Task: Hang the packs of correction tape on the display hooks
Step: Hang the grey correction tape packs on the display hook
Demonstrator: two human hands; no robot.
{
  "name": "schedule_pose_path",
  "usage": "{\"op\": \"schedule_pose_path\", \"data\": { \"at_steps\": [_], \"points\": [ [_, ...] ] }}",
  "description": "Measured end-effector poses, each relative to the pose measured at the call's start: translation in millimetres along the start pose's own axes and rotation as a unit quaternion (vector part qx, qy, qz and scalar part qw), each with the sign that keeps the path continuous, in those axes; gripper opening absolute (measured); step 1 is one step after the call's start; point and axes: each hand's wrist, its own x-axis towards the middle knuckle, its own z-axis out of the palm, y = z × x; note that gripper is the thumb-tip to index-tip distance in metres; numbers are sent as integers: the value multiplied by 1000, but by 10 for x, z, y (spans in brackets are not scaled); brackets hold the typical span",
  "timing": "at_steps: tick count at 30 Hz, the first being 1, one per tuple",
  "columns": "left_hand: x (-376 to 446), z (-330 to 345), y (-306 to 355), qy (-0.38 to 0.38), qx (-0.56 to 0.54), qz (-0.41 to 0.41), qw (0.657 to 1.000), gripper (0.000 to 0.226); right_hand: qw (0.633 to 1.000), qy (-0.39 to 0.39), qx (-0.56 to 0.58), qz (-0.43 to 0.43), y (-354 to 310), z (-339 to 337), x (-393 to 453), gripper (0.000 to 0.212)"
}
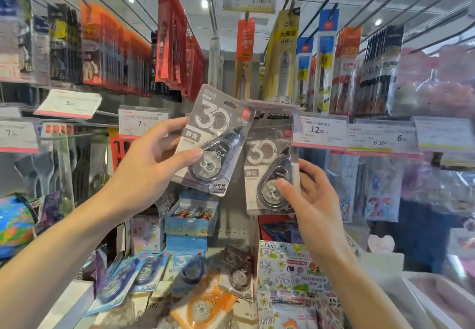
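Left hand (151,164) is pinching a tilted grey pack (213,138); right hand (308,200) is gripping a hanging pack (270,171) beside it, thumb on its front

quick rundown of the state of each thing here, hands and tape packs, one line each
left hand: grips the tilted grey pack, thumb on its front
tilted grey pack: held up in the air, not on a hook
right hand: holds the upright grey pack, thumb on its blister
upright grey pack: upright under the price tags; hook hidden
blue packs: lying loose on the shelf below
dark pack: lying loose on the shelf below
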Motion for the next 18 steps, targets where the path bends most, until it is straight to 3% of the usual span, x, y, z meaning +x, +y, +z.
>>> {"op": "schedule_pose_path", "data": {
  "at_steps": [4,8,11,18],
  "points": [
    [6,-4,-25,-3,-11,2,1000,44,1000,-4,3,-1,-7,41,36,64],
    [3,-3,-18,-6,-11,-2,1000,46,1000,-6,7,-9,-24,59,62,51],
    [-7,-10,-33,-7,-8,-10,1000,48,1000,1,-1,-7,-25,79,65,56],
    [-61,-29,-113,15,20,-18,1000,45,996,24,-82,-5,87,141,133,43]
  ]
}}
